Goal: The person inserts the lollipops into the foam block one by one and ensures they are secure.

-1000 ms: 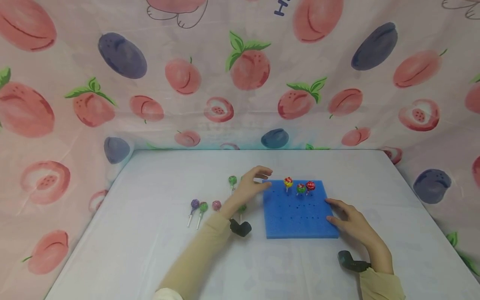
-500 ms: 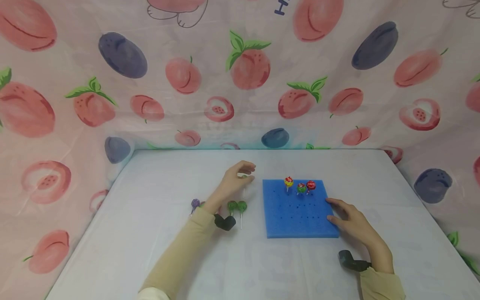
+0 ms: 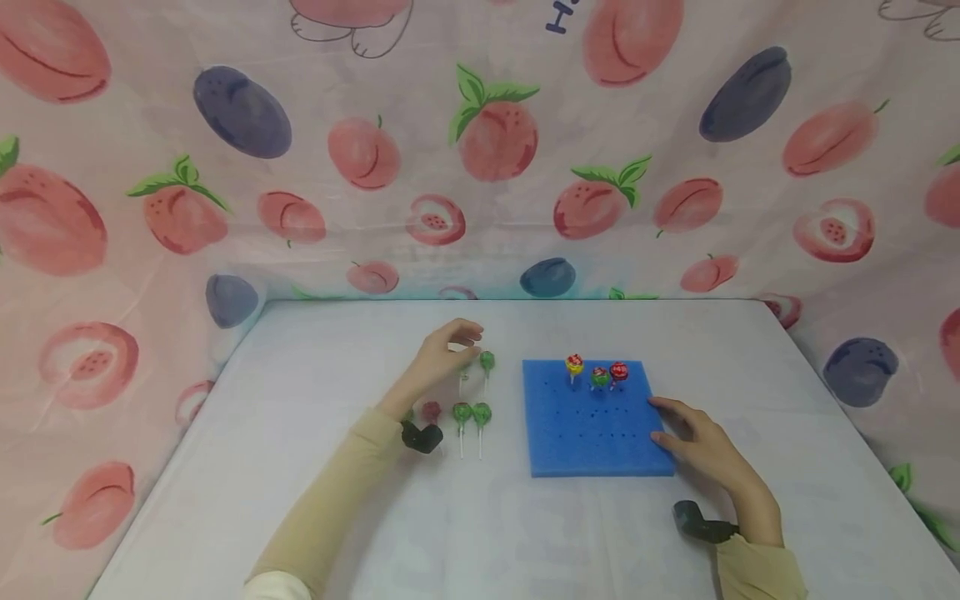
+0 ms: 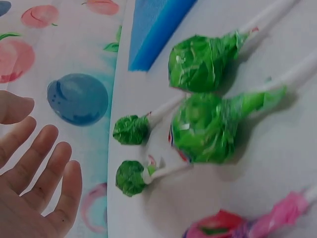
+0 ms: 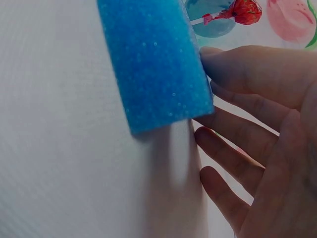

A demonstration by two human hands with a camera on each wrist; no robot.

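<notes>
In the head view my left hand hovers over the lollipops left of the blue foam board, fingers loosely bent and holding nothing. Beneath and beside it lie several green lollipops and a pink one; the arm partly covers others. The left wrist view shows that hand's spread fingers apart from the green lollipops. My right hand rests at the board's right edge, its thumb and fingers touching the side without curling round it.
Three lollipops stand upright in the board's back row: yellow, green and red. Rows of small holes cover the board. A white cloth covers the table, with a fruit-printed curtain behind.
My left hand has moved left, away from the board's back left corner to above the loose lollipops, uncovering the green ones. My right hand stays at the board's edge.
</notes>
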